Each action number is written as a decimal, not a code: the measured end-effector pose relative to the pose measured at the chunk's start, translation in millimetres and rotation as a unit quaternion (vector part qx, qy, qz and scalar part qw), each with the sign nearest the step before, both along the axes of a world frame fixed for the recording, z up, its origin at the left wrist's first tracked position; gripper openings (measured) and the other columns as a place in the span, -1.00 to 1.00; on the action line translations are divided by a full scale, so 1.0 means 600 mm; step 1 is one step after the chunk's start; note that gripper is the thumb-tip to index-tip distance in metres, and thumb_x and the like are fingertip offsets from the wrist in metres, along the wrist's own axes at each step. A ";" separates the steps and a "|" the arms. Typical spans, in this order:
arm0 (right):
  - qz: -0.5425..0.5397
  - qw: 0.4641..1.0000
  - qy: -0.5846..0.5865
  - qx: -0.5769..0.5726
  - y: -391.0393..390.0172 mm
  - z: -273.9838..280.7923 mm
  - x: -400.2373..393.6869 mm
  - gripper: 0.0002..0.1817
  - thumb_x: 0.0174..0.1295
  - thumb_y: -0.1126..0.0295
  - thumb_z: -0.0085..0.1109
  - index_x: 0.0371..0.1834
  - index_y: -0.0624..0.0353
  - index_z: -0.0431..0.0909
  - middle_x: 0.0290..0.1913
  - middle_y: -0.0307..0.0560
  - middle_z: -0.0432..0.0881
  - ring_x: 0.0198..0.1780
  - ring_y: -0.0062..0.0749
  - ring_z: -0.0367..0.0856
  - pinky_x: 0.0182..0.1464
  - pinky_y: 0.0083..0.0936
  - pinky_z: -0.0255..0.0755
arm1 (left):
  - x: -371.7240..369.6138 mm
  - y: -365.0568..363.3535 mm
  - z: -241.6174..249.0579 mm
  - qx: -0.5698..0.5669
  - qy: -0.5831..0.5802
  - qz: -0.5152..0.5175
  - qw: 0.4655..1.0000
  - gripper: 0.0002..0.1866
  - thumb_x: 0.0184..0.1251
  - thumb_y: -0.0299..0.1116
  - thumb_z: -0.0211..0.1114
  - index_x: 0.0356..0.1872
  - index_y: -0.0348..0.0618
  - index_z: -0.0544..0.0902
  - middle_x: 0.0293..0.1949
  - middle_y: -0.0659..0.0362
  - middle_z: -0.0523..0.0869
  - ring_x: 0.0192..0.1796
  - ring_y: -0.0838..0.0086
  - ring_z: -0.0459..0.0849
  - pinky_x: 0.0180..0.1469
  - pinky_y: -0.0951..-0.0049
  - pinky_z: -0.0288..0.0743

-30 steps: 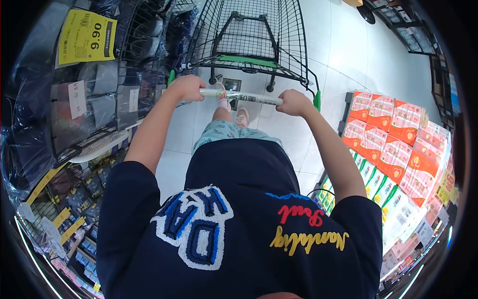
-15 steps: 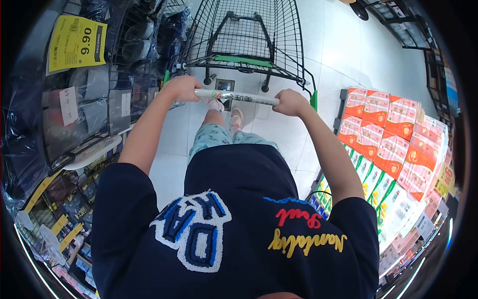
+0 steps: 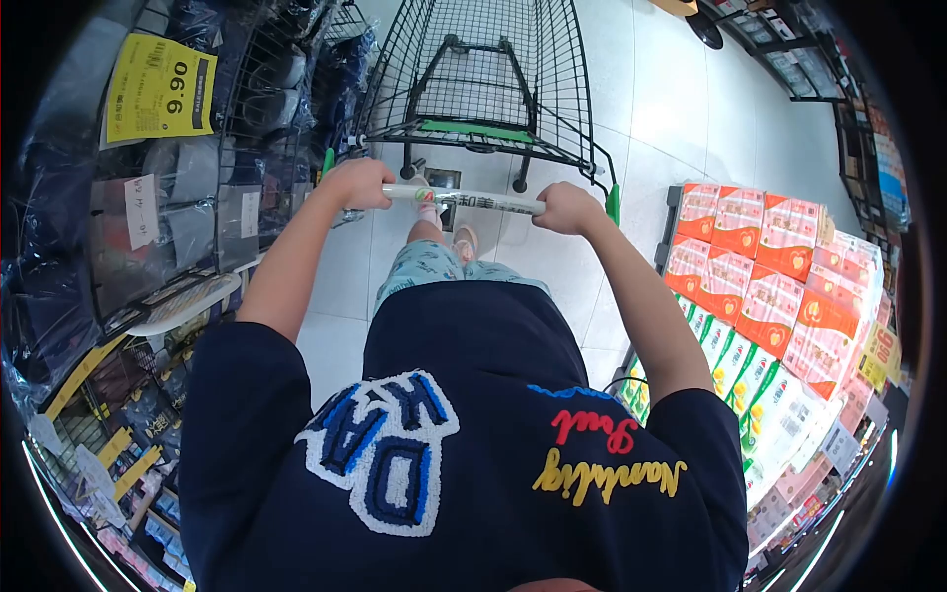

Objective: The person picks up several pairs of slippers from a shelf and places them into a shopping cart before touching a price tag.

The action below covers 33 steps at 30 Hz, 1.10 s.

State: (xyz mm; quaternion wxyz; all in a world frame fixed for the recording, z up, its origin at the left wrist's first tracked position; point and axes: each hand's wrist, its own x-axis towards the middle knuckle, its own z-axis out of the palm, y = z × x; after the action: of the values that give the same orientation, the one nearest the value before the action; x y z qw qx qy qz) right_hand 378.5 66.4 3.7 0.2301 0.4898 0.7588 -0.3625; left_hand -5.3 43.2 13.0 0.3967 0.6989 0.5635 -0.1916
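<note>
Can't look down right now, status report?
Left hand and right hand closed on cart handle. Visible cart basket empty. Stacked packs off to the right.

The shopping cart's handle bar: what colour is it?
The handle bar is whitish, with dark lettering and a small green-and-red logo, seen best in the head view.

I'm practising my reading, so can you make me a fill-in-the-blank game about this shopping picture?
The left hand and right hand grip the white, bar-shaped ____ of the black wire shopping cart.
The big rectangular price sign at upper left is coloured ____.
The stacked orange-and-pink packs stand on the person's ____ side.

Missing words: handle; yellow; right.
</note>
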 end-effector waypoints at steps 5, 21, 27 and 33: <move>-0.002 1.000 0.001 -0.007 0.010 -0.002 0.002 -0.64 0.03 0.12 0.30 -0.20 0.11 0.81 -0.18 0.13 0.79 -0.08 0.04 0.75 0.04 -0.11 0.63 | 0.003 -0.002 0.001 0.008 0.004 0.006 1.000 -0.65 -0.03 -0.24 0.41 -0.15 -0.04 0.82 -0.24 0.00 0.82 -0.11 0.06 0.78 0.00 0.11 0.62; 0.041 0.999 0.032 0.013 0.067 0.000 -0.010 -0.58 0.00 0.14 0.32 -0.19 0.23 0.80 -0.27 0.26 0.77 -0.17 0.13 0.75 0.01 -0.12 0.62 | -0.010 -0.009 -0.011 0.058 0.020 0.037 0.997 -0.57 -0.01 -0.14 0.43 -0.06 0.00 0.83 -0.12 0.02 0.84 -0.03 0.08 0.79 0.09 0.10 0.63; 0.046 0.998 0.041 -0.020 0.065 -0.002 -0.026 -0.53 -0.01 0.08 0.40 -0.19 0.27 0.79 -0.29 0.27 0.76 -0.19 0.13 0.75 -0.02 -0.13 0.61 | -0.022 -0.035 -0.004 0.076 0.060 0.055 0.994 -0.60 0.01 -0.08 0.42 -0.10 0.08 0.83 -0.13 0.06 0.84 -0.01 0.12 0.79 0.08 0.11 0.63; 0.046 0.997 0.030 -0.062 0.049 -0.006 -0.046 -0.57 -0.03 0.04 0.41 -0.33 0.23 0.79 -0.33 0.19 0.77 -0.22 0.04 0.76 -0.06 -0.17 0.60 | -0.028 -0.075 0.010 0.081 0.111 0.087 0.987 -0.64 0.05 -0.07 0.36 -0.13 0.12 0.83 -0.15 0.10 0.85 -0.03 0.15 0.81 0.04 0.12 0.67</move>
State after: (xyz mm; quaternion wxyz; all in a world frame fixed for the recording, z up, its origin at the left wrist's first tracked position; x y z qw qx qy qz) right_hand 350.9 96.1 0.0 0.2537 0.4280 0.7631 -0.4124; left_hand -22.2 -2.1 19.2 0.2890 0.6517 0.6761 -0.1862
